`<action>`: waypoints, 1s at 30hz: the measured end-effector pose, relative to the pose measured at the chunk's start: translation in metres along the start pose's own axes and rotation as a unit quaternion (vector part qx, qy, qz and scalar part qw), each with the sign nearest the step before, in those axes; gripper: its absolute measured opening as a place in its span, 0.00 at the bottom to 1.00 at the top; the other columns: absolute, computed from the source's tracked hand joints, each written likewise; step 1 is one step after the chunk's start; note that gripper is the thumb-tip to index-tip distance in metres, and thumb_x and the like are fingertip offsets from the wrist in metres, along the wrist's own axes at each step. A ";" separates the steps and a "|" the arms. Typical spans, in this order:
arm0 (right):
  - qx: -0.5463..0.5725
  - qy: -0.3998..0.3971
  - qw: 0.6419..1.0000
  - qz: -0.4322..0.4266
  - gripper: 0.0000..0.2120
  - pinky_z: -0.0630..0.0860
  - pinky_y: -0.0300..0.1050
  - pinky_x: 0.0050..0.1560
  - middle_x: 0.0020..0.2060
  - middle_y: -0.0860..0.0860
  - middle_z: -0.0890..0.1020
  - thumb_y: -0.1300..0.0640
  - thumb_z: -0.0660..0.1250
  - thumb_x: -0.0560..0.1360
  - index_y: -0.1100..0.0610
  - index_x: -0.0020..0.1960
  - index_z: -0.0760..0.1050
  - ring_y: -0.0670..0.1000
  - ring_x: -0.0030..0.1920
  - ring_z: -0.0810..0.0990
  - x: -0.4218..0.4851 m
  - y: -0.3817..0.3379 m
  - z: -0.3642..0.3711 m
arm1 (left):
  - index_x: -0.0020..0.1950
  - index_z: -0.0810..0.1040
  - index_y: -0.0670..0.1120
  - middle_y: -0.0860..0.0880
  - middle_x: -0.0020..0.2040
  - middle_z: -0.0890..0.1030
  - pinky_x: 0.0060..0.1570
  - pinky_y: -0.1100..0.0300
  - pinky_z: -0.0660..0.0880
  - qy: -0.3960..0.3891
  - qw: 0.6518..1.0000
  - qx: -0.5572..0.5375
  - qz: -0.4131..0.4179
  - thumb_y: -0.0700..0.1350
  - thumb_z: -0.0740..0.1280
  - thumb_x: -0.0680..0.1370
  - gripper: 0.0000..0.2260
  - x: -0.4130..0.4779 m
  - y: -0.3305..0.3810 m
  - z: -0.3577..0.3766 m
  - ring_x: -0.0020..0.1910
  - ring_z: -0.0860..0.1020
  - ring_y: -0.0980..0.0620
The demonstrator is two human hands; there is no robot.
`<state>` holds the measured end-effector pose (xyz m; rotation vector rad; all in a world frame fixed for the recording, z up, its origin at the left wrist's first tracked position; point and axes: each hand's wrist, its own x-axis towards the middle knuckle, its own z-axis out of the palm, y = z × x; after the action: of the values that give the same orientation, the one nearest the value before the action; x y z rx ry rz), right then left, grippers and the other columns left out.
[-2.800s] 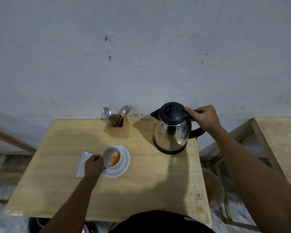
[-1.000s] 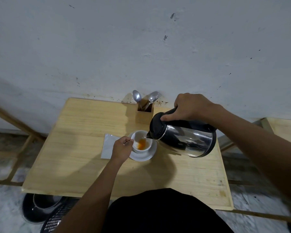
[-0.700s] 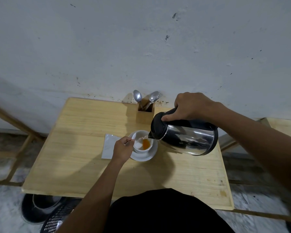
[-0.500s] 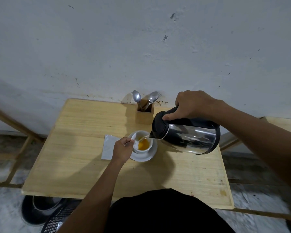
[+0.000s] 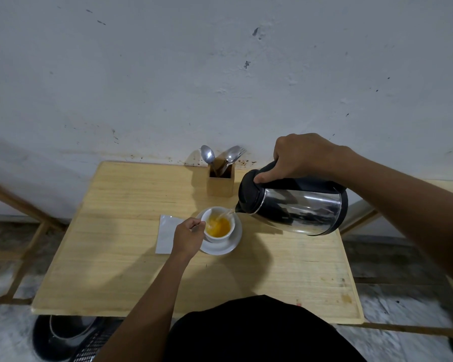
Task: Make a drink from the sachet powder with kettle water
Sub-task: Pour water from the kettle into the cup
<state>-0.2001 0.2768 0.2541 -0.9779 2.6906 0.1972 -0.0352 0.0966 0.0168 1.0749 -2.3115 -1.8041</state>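
Kettle (image 5: pixel 298 207) water streaming into the cup (image 5: pixel 218 226)!
Sachet (image 5: pixel 165 236) flat on the table (image 5: pixel 115 257); left grip (image 5: pixel 187 237) pinches the cup by its handle, orange drink inside, saucer (image 5: pixel 221 248) beneath; right grip (image 5: pixel 301 155) wrapped round the tilted kettle's handle.

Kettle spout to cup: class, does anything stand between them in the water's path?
Nothing visible does. The spout of the kettle hangs over the right rim of the cup, and water falls into the orange drink. The left hand grips the cup on its left, clear of the stream.
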 end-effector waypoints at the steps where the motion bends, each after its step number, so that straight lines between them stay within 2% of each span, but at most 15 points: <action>1: -0.001 -0.001 1.000 0.000 0.33 0.67 0.44 0.34 0.26 0.49 0.73 0.25 0.66 0.64 0.57 0.30 0.68 0.51 0.29 0.71 0.000 0.000 -0.001 | 0.47 0.79 0.45 0.52 0.40 0.80 0.48 0.48 0.77 0.000 1.000 0.000 0.000 0.43 0.64 0.78 0.05 0.000 0.000 0.000 0.42 0.77 0.50; 9: -0.006 0.000 1.000 0.003 0.33 0.66 0.44 0.33 0.27 0.49 0.73 0.25 0.66 0.64 0.56 0.30 0.67 0.51 0.29 0.71 -0.002 0.003 -0.004 | 0.47 0.80 0.44 0.51 0.39 0.79 0.47 0.49 0.77 0.003 1.000 -0.002 0.003 0.43 0.65 0.78 0.05 0.001 0.000 0.001 0.41 0.76 0.51; 18: -0.012 0.001 1.000 0.011 0.34 0.67 0.43 0.32 0.27 0.50 0.75 0.24 0.65 0.63 0.58 0.30 0.71 0.51 0.29 0.73 -0.002 0.006 -0.003 | 0.47 0.80 0.44 0.51 0.39 0.79 0.46 0.48 0.77 0.000 1.000 0.004 0.011 0.43 0.65 0.78 0.05 0.002 -0.003 0.001 0.41 0.77 0.49; 30: -0.016 -0.002 1.000 0.009 0.35 0.66 0.43 0.32 0.25 0.49 0.73 0.24 0.65 0.63 0.57 0.29 0.69 0.51 0.28 0.72 -0.004 0.007 0.000 | 0.47 0.80 0.45 0.50 0.40 0.80 0.47 0.48 0.77 0.003 1.000 0.003 0.004 0.43 0.65 0.78 0.05 0.002 -0.002 0.001 0.42 0.77 0.48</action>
<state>-0.2017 0.2845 0.2556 -0.9613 2.7009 0.2473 -0.0366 0.0963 0.0142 1.0672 -2.3163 -1.7902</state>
